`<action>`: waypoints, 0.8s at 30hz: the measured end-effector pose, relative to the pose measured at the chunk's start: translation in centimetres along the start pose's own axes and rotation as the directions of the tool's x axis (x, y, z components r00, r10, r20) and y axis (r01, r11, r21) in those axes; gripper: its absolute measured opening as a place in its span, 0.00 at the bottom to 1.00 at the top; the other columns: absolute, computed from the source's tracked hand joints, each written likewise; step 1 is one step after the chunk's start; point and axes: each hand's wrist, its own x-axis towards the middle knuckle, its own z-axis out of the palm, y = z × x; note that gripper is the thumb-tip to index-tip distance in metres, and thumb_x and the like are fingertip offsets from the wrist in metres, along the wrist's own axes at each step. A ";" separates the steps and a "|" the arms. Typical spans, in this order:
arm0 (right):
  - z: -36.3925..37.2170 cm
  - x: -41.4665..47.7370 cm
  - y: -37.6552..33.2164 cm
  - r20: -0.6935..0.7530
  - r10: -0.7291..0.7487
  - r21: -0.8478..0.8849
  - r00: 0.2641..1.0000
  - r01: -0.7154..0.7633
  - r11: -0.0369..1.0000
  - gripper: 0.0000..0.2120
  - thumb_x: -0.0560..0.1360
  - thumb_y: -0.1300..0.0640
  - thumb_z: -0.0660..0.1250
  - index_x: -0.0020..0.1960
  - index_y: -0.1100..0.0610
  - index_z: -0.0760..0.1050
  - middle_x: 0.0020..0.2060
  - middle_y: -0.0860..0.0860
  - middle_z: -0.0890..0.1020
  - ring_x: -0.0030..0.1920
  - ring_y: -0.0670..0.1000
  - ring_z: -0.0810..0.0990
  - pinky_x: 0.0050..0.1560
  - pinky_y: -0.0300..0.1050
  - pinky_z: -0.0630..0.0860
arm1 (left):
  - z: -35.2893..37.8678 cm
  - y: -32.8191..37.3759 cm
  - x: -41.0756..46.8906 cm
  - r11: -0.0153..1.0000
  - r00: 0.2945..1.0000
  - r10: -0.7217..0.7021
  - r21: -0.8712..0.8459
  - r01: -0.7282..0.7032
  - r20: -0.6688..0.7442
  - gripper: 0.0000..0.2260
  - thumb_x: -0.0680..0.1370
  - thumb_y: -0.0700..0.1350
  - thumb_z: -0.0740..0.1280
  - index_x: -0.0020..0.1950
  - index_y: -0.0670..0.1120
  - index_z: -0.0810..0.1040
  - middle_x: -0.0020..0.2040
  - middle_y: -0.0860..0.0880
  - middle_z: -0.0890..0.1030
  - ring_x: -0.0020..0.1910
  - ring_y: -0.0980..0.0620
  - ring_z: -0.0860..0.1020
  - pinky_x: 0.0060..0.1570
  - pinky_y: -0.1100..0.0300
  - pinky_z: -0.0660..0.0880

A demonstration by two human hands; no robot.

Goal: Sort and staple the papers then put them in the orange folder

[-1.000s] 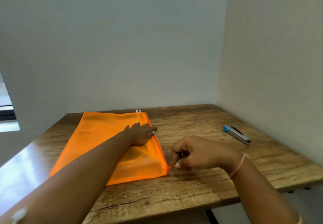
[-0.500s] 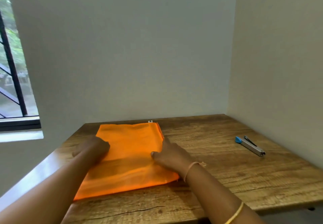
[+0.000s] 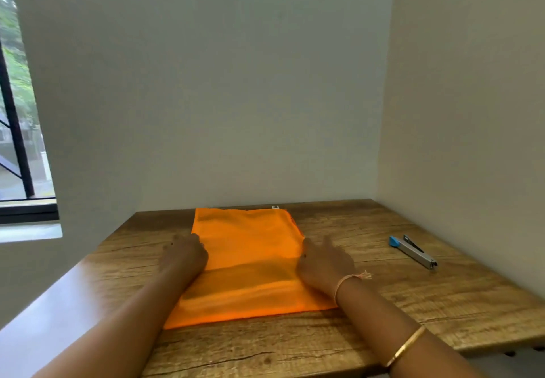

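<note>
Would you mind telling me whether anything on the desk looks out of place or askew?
Nothing really stands out. The orange folder lies flat on the table, left hand and right hand at its side edges; nothing looks torn or spilled. The stapler lies apart on the right, angled.

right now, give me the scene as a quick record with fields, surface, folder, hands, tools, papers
surface: wooden table in a wall corner, window to the left
folder: orange folder lying flat, mid-table
left hand: left hand at the folder's left edge; blurred, grip unclear
right hand: right hand at the folder's right edge, fingers fairly straight
tool: stapler on the table, right of the folder, untouched
papers: none in view; the folder's contents are hidden
</note>
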 end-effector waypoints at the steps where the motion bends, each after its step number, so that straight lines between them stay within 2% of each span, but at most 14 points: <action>1: 0.2 -0.1 0.4 0.019 -0.003 -0.057 1.000 0.004 0.998 0.20 0.79 0.46 0.53 0.69 0.50 0.64 0.67 0.57 0.67 0.65 0.60 0.69 0.60 0.56 0.69 | 0.2 -0.1 -0.1 0.998 1.000 -0.009 0.067 0.007 0.028 0.16 0.82 0.48 0.53 0.68 0.47 0.69 0.68 0.42 0.68 0.64 0.41 0.68 0.60 0.48 0.69; 4: -0.6 1.1 1.7 -0.029 0.030 -0.127 0.999 -0.034 0.991 0.22 0.78 0.43 0.54 0.68 0.51 0.66 0.67 0.56 0.68 0.66 0.59 0.69 0.62 0.57 0.67 | 0.4 -0.3 0.0 0.997 0.999 0.011 0.081 -0.014 0.039 0.17 0.82 0.48 0.52 0.70 0.47 0.67 0.69 0.43 0.67 0.66 0.40 0.66 0.62 0.47 0.68; 7: -2.3 2.9 5.0 -0.158 0.139 -0.093 0.978 -0.154 0.984 0.18 0.76 0.48 0.59 0.63 0.54 0.71 0.62 0.56 0.74 0.61 0.56 0.74 0.60 0.54 0.71 | 0.4 -0.5 0.0 0.999 0.999 0.046 0.026 -0.046 -0.004 0.16 0.82 0.47 0.53 0.68 0.47 0.69 0.67 0.43 0.71 0.65 0.42 0.69 0.59 0.50 0.69; 9: -3.2 3.5 7.9 -0.157 0.265 -0.100 0.951 -0.282 0.954 0.21 0.76 0.53 0.59 0.68 0.56 0.68 0.67 0.57 0.70 0.65 0.58 0.71 0.64 0.55 0.69 | 0.5 -0.5 0.0 0.997 0.998 0.065 0.046 -0.065 -0.013 0.16 0.82 0.47 0.53 0.67 0.47 0.70 0.66 0.43 0.72 0.63 0.43 0.70 0.58 0.51 0.69; 11: -3.6 3.7 10.4 -0.120 0.404 -0.148 0.907 -0.419 0.896 0.26 0.76 0.52 0.59 0.72 0.57 0.62 0.72 0.58 0.63 0.70 0.60 0.65 0.69 0.58 0.63 | 0.7 -0.2 0.1 0.996 0.998 0.070 0.060 -0.069 -0.009 0.16 0.82 0.47 0.53 0.67 0.47 0.70 0.65 0.44 0.73 0.63 0.43 0.71 0.58 0.52 0.69; 14: -3.0 3.9 12.3 -0.055 0.516 -0.086 0.855 -0.519 0.850 0.25 0.75 0.49 0.60 0.70 0.56 0.66 0.70 0.57 0.67 0.68 0.59 0.67 0.66 0.55 0.65 | 0.9 0.2 -0.2 0.993 0.996 0.084 0.078 -0.083 -0.015 0.15 0.82 0.47 0.52 0.66 0.47 0.71 0.64 0.45 0.73 0.61 0.44 0.71 0.54 0.52 0.70; 19: -1.4 4.3 10.3 -0.143 0.382 -0.052 0.913 -0.392 0.918 0.17 0.77 0.51 0.59 0.64 0.54 0.73 0.63 0.54 0.75 0.63 0.56 0.74 0.60 0.50 0.71 | 1.0 0.5 -1.1 0.986 0.993 0.116 0.123 -0.111 -0.037 0.14 0.82 0.46 0.51 0.62 0.47 0.72 0.62 0.44 0.74 0.60 0.44 0.71 0.52 0.53 0.70; 22: -0.6 5.2 8.0 -0.115 0.291 0.077 0.950 -0.284 0.956 0.16 0.75 0.51 0.63 0.60 0.55 0.76 0.54 0.54 0.80 0.54 0.54 0.78 0.54 0.49 0.77 | 0.8 0.4 -1.7 0.988 0.992 0.117 0.106 -0.113 -0.036 0.15 0.82 0.46 0.51 0.63 0.47 0.72 0.62 0.45 0.75 0.60 0.44 0.72 0.54 0.53 0.70; 24: -0.5 5.7 6.8 -0.057 0.218 0.145 0.974 -0.208 0.967 0.15 0.76 0.53 0.62 0.59 0.58 0.77 0.53 0.55 0.80 0.53 0.54 0.78 0.55 0.49 0.76 | 0.7 0.4 -1.9 0.990 0.991 0.126 0.074 -0.123 -0.033 0.16 0.82 0.47 0.51 0.65 0.47 0.71 0.64 0.45 0.74 0.61 0.44 0.72 0.56 0.53 0.70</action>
